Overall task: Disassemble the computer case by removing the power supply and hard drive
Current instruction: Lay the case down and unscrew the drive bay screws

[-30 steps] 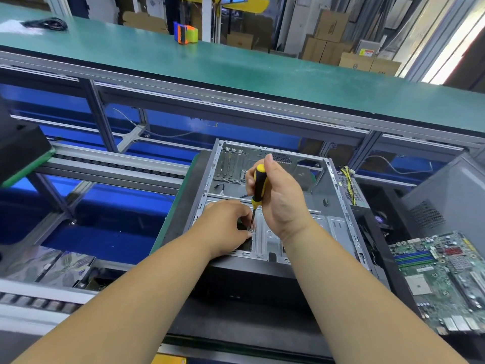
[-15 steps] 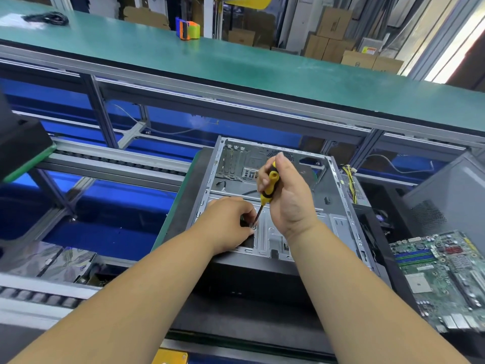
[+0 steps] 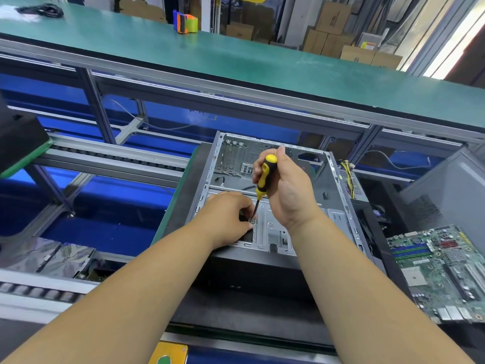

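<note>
Case (image 3: pixel 338 206): right hand (image 3: pixel 288 190) grip wrapped round screwdriver (image 3: pixel 263 177), tip on screw (image 3: pixel 252 221); left hand (image 3: pixel 228 216) fingers curled beside it, hold unclear. Tilted shaft could cam out, strip head.

Bright, even overhead light; strongest source is a blown-out white strip of window (image 3: pixel 451 46) at upper right, detail lost there. Soft glare patch on the green surface (image 3: pixel 236 64) and a sheen on the bare metal of the case (image 3: pixel 338 203). My hands cast only faint, diffuse shadows inside it. Wide-angle distortion: the surface's edge bows, and my forearms swell toward the bottom corners. Centre sharp; far cardboard boxes (image 3: pixel 330 30) slightly soft.
</note>
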Motion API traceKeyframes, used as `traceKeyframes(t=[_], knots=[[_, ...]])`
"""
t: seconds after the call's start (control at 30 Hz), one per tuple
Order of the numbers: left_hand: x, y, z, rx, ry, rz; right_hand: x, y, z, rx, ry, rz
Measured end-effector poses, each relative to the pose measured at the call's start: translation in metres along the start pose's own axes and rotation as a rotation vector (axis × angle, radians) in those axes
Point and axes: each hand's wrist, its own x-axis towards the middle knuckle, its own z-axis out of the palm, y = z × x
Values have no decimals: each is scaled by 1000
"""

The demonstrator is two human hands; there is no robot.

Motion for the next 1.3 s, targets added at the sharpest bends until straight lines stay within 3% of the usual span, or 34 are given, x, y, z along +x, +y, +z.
traceKeyframes(t=[0.27,0.63,1.13,1.3], knots=[[-2,0,0,-8,7,-3,-7,4,7,69,-87,-16],[-1,0,0,1,-3,16,-5,4,3,-9,-56,33],[0,1,-1,-11,3,26,0,5,3,157,-75,5],[1,0,0,-3,-5,26,0,1,-2,61,-63,1]])
